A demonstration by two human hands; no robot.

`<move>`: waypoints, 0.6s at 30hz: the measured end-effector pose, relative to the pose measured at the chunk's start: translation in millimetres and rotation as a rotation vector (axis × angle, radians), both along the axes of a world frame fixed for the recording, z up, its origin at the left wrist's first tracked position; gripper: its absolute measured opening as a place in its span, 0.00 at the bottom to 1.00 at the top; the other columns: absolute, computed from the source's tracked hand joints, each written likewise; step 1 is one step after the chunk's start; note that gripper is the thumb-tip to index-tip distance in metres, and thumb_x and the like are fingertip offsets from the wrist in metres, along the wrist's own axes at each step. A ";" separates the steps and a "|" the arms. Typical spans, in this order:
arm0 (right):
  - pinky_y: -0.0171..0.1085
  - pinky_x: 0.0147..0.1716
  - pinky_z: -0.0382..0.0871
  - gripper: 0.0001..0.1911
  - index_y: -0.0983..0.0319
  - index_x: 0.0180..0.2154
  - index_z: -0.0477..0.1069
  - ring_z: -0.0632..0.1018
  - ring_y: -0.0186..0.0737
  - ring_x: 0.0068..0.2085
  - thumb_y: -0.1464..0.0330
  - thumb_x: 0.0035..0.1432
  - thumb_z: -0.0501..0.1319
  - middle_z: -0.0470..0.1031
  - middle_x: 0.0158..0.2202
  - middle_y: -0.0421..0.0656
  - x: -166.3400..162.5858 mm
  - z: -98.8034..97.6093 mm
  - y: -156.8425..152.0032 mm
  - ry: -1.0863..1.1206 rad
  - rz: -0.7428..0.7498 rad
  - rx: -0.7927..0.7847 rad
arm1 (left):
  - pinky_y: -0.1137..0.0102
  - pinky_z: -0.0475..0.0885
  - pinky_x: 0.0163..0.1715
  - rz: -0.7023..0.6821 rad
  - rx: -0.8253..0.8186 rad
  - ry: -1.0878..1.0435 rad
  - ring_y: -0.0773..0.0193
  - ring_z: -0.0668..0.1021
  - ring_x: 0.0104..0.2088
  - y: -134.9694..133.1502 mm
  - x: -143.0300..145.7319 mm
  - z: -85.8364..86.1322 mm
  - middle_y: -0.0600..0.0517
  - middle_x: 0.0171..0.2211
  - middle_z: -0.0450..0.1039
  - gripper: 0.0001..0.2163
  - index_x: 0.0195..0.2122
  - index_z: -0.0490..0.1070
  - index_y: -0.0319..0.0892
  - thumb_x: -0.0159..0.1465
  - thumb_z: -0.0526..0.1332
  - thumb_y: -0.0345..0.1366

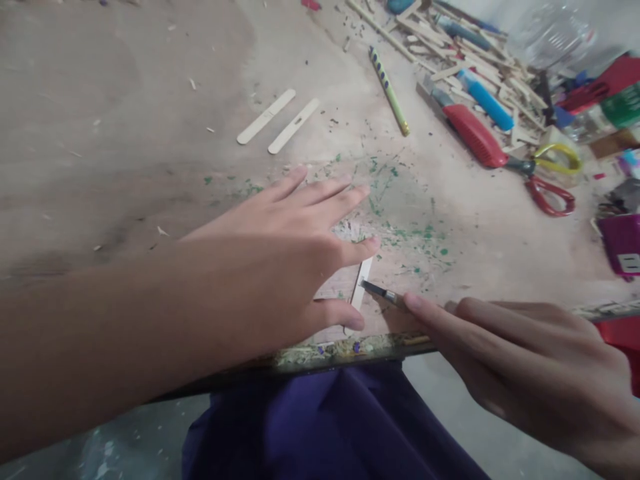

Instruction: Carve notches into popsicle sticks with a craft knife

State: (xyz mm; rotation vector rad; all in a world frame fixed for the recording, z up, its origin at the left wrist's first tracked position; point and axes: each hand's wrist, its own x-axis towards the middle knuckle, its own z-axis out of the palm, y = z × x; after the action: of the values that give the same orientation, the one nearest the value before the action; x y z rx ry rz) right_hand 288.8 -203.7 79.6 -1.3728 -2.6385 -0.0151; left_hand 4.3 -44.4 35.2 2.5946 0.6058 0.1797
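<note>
A pale wooden craft stick (361, 287) lies near the table's front edge. My left hand (300, 233) is spread flat over the tabletop, its index fingertip at the stick's far end and its thumb at the near end, pressing it down. In my right hand (525, 353) is a slim craft knife (383, 291), gripped with the index finger stretched along it. The blade tip touches the middle of the stick, at a small mark. Most of the knife's handle is hidden by the fingers. Farther back lie a plain craft stick (267, 117) and one with a small slot (294, 127).
A green pencil (390, 93), a red utility knife (473, 133), a blue glue tube (485, 100) and scissors (550, 177) lie toward the right. Behind them are a heap of wooden scraps (480, 63) and a clear plastic bottle (555, 37). Green specks dot the wooden table (150, 80).
</note>
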 end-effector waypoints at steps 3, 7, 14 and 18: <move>0.38 0.31 0.76 0.26 0.57 0.68 0.79 0.84 0.32 0.30 0.83 0.79 0.61 0.87 0.38 0.34 6.4 3.2 7.4 0.004 0.022 -0.019 | 0.29 0.53 0.93 0.001 -0.021 0.017 0.25 0.59 0.93 0.7 0.7 1.2 0.41 0.92 0.60 0.36 0.79 0.84 0.54 0.77 0.75 0.67; 0.37 0.32 0.76 0.25 0.59 0.69 0.79 0.83 0.31 0.30 0.83 0.81 0.61 0.87 0.38 0.36 14.6 -0.5 12.8 0.047 0.062 -0.042 | 0.28 0.52 0.93 0.001 -0.034 0.038 0.24 0.58 0.93 0.4 3.2 2.2 0.37 0.92 0.58 0.38 0.80 0.83 0.52 0.76 0.76 0.66; 0.34 0.32 0.75 0.24 0.55 0.70 0.80 0.82 0.31 0.31 0.80 0.83 0.62 0.85 0.37 0.36 26.1 -15.0 24.4 0.133 0.089 -0.107 | 0.29 0.52 0.93 -0.002 -0.009 0.044 0.26 0.60 0.93 -0.8 4.3 3.4 0.34 0.92 0.57 0.38 0.80 0.82 0.51 0.76 0.76 0.67; 0.33 0.29 0.73 0.24 0.50 0.74 0.80 0.81 0.31 0.29 0.74 0.86 0.66 0.82 0.35 0.35 26.7 -11.9 29.1 0.239 -0.012 -0.124 | 0.28 0.53 0.92 -0.009 -0.021 0.068 0.27 0.59 0.93 0.2 4.4 5.9 0.33 0.92 0.56 0.37 0.79 0.84 0.50 0.76 0.76 0.66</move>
State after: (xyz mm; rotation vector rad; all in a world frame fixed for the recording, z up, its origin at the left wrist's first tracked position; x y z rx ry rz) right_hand 315.5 -174.6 67.8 -1.3343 -2.4673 0.2969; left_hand 8.8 -44.3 41.0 2.5915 0.6161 0.0819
